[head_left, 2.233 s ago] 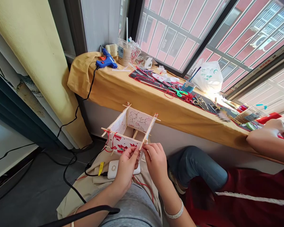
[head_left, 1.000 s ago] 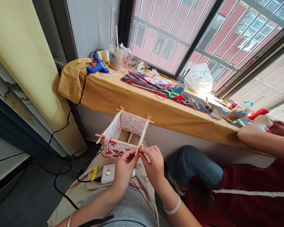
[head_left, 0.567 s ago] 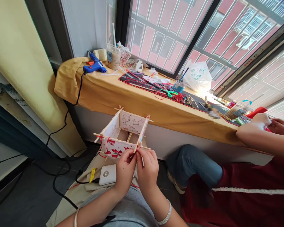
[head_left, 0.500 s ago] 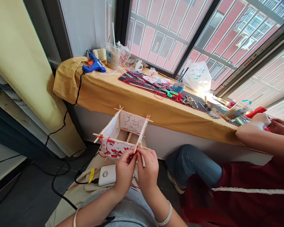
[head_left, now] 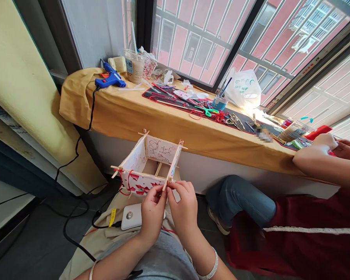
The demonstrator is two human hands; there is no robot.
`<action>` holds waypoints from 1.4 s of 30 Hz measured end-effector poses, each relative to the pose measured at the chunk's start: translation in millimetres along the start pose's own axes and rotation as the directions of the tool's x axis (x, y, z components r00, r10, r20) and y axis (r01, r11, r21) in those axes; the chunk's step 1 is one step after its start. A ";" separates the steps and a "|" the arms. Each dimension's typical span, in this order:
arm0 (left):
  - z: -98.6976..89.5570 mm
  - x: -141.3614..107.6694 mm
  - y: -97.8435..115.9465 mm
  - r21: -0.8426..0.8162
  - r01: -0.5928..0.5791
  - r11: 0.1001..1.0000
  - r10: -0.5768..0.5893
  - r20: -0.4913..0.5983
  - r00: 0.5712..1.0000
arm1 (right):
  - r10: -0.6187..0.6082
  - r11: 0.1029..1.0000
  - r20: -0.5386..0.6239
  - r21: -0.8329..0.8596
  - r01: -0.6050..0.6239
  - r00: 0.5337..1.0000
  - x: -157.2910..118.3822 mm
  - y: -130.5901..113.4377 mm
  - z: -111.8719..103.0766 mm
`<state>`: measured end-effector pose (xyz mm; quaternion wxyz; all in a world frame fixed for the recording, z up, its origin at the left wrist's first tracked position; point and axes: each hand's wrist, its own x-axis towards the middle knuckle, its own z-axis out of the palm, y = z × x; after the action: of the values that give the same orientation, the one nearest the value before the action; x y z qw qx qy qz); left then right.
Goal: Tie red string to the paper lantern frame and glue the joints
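A box-shaped paper lantern (head_left: 141, 179) with a frame of thin wooden sticks rests before me at lap height, its top side uncovered. Red figures cover its near panel, and dark drawn lines mark the far one. Red cord is tied at its near left corner. At the near right corner, my left hand (head_left: 152, 210) pinches the projecting end of a stick. My right hand (head_left: 183, 204) is closed at the same corner, thumb and forefinger pressed against the joint. The fingertips hide whatever small piece may be between them.
A white device (head_left: 131, 216) with a black cable lies on my lap. On the cloth-covered ledge (head_left: 163, 116) are a blue glue gun (head_left: 111, 76), drink cups, green scissors (head_left: 207, 111), red cords and a plastic bag (head_left: 243, 88). At right, another person's arm (head_left: 323, 159) reaches over the ledge.
The view has shifted slightly. My right hand's fingers have spread a little at the lantern's corner; my left hand keeps its pinch there.
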<state>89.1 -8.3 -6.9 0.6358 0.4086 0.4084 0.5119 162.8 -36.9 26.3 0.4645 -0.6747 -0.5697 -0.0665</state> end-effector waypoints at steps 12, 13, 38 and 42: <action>1.0 4.7 7.4 -0.026 0.059 0.998 -0.057 0.086 0.995 | 0.119 0.991 0.059 -0.073 -0.115 0.991 0.6 5.0 6.0; 2.0 4.9 9.4 -0.064 0.110 0.992 -0.104 0.089 0.991 | 0.107 0.993 0.057 -0.064 -0.103 0.993 0.0 5.9 6.2; 1.8 3.3 11.5 -0.294 0.304 0.906 -0.274 0.141 0.951 | -0.160 0.987 -0.054 -0.039 0.158 0.986 -7.2 19.7 5.9; 0.3 4.0 8.6 -0.258 0.272 0.927 -0.241 0.146 0.959 | -0.129 0.991 -0.046 0.040 0.131 0.991 -10.1 16.8 2.6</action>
<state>87.2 -3.1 0.9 0.7698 0.2868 0.3471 0.4525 172.2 -40.9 9.3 0.4858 -0.6245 -0.6036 -0.0987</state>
